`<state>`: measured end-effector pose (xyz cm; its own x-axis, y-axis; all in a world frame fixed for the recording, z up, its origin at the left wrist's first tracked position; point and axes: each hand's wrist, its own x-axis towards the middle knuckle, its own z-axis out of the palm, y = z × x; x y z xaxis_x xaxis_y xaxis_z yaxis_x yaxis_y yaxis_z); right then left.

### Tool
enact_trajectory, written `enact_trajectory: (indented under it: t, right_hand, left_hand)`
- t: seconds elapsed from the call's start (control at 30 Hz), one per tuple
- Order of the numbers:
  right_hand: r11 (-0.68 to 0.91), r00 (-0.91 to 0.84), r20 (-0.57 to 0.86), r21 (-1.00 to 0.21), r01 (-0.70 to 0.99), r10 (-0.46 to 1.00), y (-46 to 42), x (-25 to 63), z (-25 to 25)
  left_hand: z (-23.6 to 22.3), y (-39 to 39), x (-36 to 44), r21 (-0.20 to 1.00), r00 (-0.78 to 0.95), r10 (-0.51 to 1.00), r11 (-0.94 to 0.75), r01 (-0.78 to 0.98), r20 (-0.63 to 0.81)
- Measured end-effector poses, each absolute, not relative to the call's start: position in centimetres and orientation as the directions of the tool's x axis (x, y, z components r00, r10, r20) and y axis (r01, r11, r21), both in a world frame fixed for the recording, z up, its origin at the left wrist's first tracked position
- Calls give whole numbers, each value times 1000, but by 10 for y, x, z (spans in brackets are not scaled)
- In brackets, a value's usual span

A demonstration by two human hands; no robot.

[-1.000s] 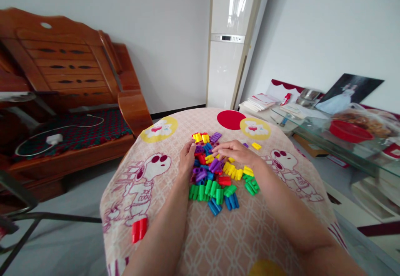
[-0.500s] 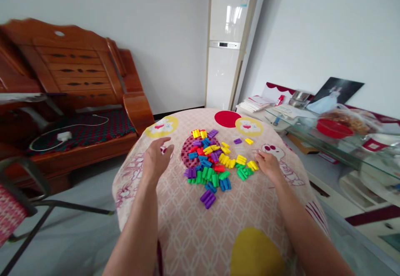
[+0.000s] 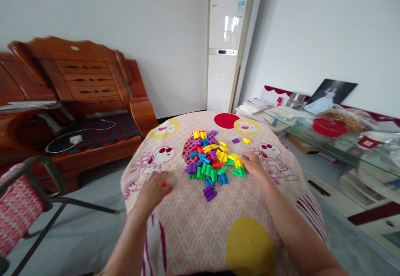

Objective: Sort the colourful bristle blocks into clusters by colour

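My left hand is over the left part of the table, fingers curled, with a small red block showing at its thumb and fingertips. My right hand rests low at the right side of a heap, fingers drawn together against a yellow block; part of that contact is hidden. Green blocks lie just under and beside it. The heap holds many ribbed plastic blocks in several colours, with green ones along its near side. A purple block lies apart, nearest to me.
A patterned cloth covers the round table. One purple block and one yellow block sit beyond the heap. To the right stands a glass shelf with a red bowl; a wooden sofa and a folding chair are on the left.
My right hand has moved left, and yellow and green blocks by it have shifted closer to the heap. My left hand has come down and nearer, fingers more curled, a red block now visible.
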<state>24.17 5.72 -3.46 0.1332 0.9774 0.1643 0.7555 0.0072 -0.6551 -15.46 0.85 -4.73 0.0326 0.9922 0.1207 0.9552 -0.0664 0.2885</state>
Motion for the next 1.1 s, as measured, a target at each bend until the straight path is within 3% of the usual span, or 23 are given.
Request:
enact_trajectory:
  t: [0.23, 0.33, 0.5, 0.7, 0.77, 0.83, 0.97, 1.1]
  right_hand:
    - [225, -153, 171, -849, 478, 973, 64, 180, -30]
    - [248, -85, 238, -828, 503, 968, 73, 196, -25]
    - [64, 272, 343, -717, 694, 899, 105, 262, -25]
    - [-166, 419, 265, -642, 749, 868, 150, 297, -40]
    - [-128, 377, 249, -661, 740, 892, 157, 285, -44]
    - [20, 234, 246, -727, 686, 941, 158, 265, -46]
    - [261, -70, 255, -878, 401, 964, 148, 223, -44]
    - [260, 3, 275, -911, 320, 962, 143, 210, -47]
  left_hand:
    - [-21, 105, -53, 625, 101, 952, -266, 734, 288]
    - [-18, 131, -37, 692, 61, 947, -275, 668, 317]
    - [-27, 159, -55, 682, -71, 954, -155, 715, 291]
    - [-47, 200, -71, 732, -160, 968, -35, 681, 195]
    - [-50, 212, -67, 763, -146, 959, -94, 640, 241]
    - [-51, 220, -59, 770, -117, 948, -164, 616, 296]
    - [-45, 224, -48, 751, -50, 948, -216, 623, 314]
    - [-37, 217, -54, 742, -167, 946, -100, 663, 277]
